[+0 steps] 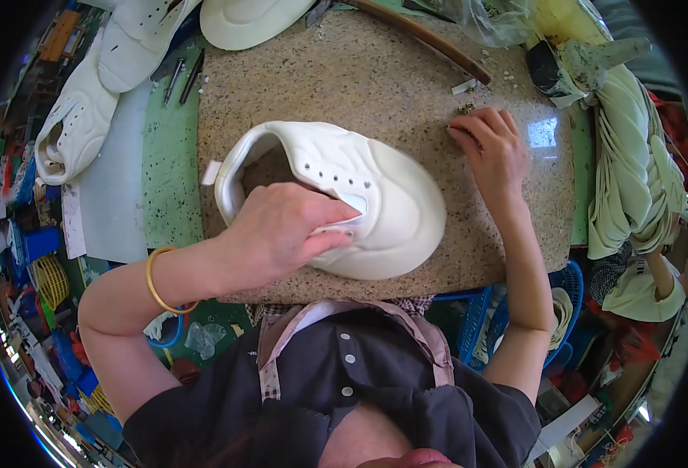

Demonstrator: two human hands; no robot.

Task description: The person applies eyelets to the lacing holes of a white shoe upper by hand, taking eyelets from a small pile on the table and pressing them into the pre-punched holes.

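Observation:
A white shoe (395, 183) lies tilted on a speckled stone slab (320, 82), its toe to the right and its heel with a pull tab to the left. My left hand (278, 230) is closed on it at the throat, thumb and finger pinching around the tongue and the eyelet edge. Part of the shoe's opening is hidden behind that hand. Further right, my right hand (496, 152) rests on the slab, apart from the shoe. Its fingers are bent and drawn together beside small brown bits (465, 111); what they hold, if anything, is too small to tell.
More white shoes (79, 117) stand at the far left. A wooden handle (418, 35) crosses the slab's far edge. Two thin dark tools (174, 81) lie on the green surface. At far right are a glue-crusted pot with a brush (586, 66) and draped pale cloth (629, 156). A blue basket (566, 296) sits below.

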